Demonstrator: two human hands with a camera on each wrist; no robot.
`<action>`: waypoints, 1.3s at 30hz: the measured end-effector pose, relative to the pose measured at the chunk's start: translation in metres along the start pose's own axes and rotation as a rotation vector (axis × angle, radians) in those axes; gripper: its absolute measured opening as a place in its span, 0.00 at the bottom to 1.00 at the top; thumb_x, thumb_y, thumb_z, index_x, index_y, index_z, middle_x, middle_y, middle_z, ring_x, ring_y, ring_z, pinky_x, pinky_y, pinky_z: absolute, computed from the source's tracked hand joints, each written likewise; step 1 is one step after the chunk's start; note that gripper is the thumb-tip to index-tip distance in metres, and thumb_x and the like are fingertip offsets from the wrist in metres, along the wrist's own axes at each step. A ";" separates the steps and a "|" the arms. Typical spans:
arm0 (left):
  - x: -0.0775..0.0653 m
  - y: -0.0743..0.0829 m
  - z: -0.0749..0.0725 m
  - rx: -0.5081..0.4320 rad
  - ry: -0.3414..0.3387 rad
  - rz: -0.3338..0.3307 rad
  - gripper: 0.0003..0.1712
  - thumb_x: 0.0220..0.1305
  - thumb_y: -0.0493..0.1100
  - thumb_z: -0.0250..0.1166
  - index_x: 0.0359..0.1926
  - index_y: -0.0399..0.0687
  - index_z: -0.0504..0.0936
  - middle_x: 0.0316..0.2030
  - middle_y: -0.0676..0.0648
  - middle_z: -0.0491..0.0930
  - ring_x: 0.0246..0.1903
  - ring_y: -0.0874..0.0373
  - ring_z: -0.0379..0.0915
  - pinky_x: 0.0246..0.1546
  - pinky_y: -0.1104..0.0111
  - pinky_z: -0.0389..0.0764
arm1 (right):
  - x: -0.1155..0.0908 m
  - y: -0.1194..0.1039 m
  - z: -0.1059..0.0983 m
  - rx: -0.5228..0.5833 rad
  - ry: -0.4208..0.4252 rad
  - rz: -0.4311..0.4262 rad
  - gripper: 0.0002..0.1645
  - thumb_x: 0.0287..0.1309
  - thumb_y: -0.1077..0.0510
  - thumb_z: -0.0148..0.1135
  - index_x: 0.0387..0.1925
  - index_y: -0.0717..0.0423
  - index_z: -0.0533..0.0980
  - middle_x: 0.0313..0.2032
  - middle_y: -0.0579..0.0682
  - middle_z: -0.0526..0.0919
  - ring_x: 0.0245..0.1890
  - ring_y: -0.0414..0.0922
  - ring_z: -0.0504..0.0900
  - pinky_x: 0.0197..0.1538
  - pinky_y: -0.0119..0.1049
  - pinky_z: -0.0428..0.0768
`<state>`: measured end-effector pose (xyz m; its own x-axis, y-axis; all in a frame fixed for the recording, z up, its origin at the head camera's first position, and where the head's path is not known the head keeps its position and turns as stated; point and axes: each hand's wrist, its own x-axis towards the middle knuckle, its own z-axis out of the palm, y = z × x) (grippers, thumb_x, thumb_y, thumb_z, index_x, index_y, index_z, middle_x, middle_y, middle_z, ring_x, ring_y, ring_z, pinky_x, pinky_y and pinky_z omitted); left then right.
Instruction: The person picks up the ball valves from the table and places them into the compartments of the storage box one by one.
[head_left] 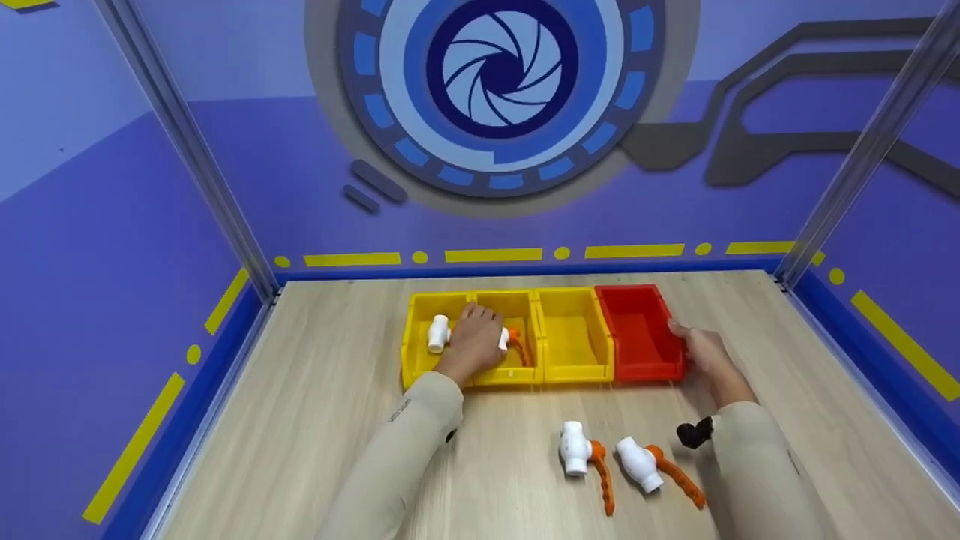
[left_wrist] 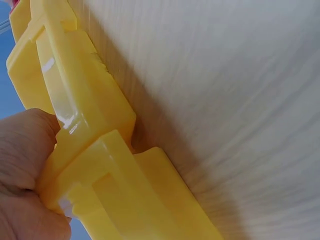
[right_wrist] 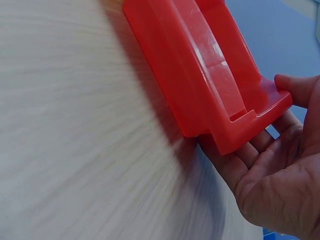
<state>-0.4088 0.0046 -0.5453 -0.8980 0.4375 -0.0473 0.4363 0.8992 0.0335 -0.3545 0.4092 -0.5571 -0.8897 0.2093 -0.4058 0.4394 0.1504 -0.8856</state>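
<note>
the pale wooden table [head_left: 337,435] carries, towards the back, three yellow bins [head_left: 574,337] in a row with a red bin [head_left: 637,330] at the right end. the person's left hand [head_left: 476,336] grips the wall between the two leftmost bins; the right hand [head_left: 709,356] grasps the red bin's outer side. two orange-handled white valves [head_left: 574,448] lie nearer me, another sits in the second bin, and i spot a white fitting [head_left: 437,335] in the first.

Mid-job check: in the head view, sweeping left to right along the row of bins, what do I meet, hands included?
White valve → left hand → orange handle → third yellow bin → red bin → right hand.
</note>
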 end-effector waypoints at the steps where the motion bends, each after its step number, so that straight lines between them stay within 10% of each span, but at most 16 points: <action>1: 0.000 0.000 0.000 0.004 -0.005 -0.002 0.38 0.72 0.56 0.70 0.75 0.44 0.73 0.72 0.45 0.76 0.77 0.47 0.65 0.87 0.52 0.46 | 0.000 0.000 0.000 -0.003 0.000 0.000 0.47 0.77 0.34 0.54 0.81 0.59 0.60 0.62 0.46 0.79 0.59 0.43 0.78 0.58 0.32 0.82; 24: 0.007 0.002 0.005 0.041 0.004 -0.045 0.29 0.77 0.50 0.65 0.73 0.48 0.77 0.68 0.49 0.81 0.73 0.48 0.68 0.87 0.52 0.48 | 0.002 0.003 0.002 0.012 0.016 -0.014 0.48 0.76 0.35 0.56 0.80 0.63 0.61 0.58 0.45 0.82 0.55 0.39 0.80 0.54 0.29 0.82; 39: 0.005 0.002 0.004 0.026 0.040 -0.022 0.30 0.75 0.49 0.67 0.75 0.54 0.76 0.73 0.51 0.78 0.75 0.49 0.67 0.86 0.51 0.51 | 0.003 0.003 0.002 0.048 -0.020 0.003 0.50 0.77 0.33 0.53 0.84 0.58 0.55 0.76 0.56 0.67 0.69 0.48 0.71 0.62 0.34 0.79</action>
<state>-0.4119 0.0088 -0.5491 -0.9085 0.4177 -0.0078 0.4177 0.9086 0.0073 -0.3560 0.4083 -0.5610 -0.8910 0.1904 -0.4121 0.4356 0.1036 -0.8941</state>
